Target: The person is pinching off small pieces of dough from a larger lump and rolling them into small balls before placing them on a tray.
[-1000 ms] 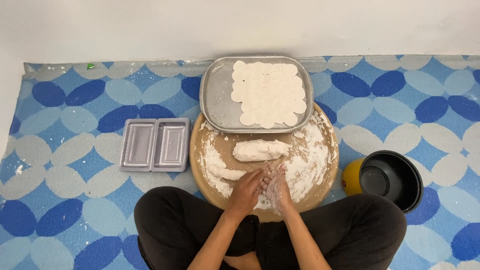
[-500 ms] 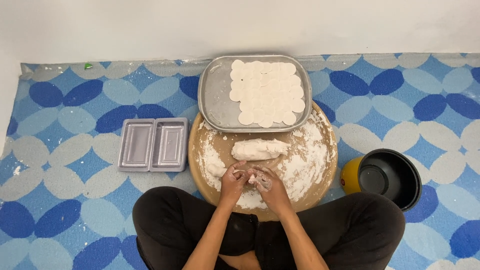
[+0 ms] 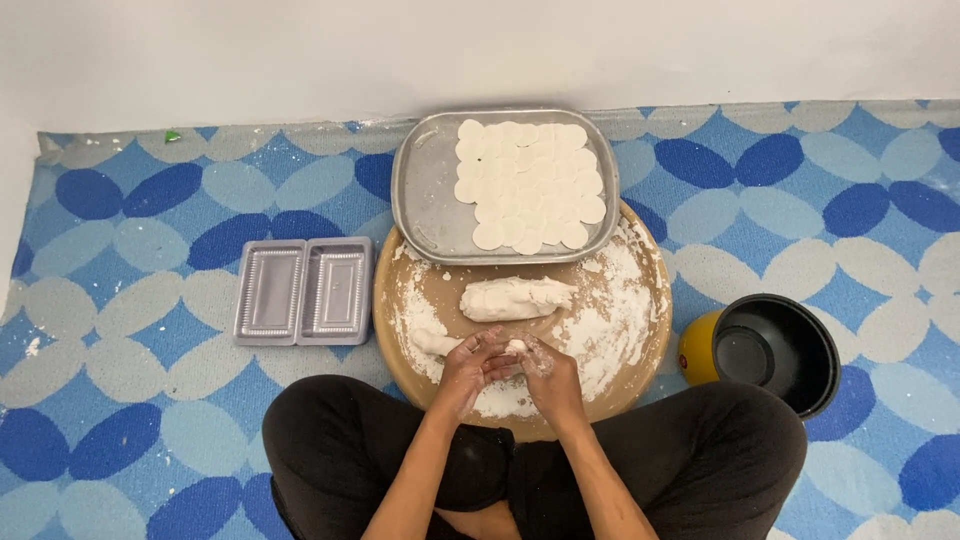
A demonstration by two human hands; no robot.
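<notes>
The metal tray (image 3: pixel 425 200) at twelve o'clock holds flat dough rounds (image 3: pixel 527 185). Left hand (image 3: pixel 468 367) and right hand (image 3: pixel 550 375) pinch a small dough piece (image 3: pixel 514 347) over the floured board (image 3: pixel 640 345); bare carpet (image 3: pixel 130 400) lies at nine o'clock.

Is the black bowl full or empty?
Empty. The black bowl stands upright on the mat, and only its bare dark inside shows.

Bright, even light; edges perhaps slightly soft.

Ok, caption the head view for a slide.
Both floury hands pinch a small white dough piece over the round floured wooden board.
</notes>
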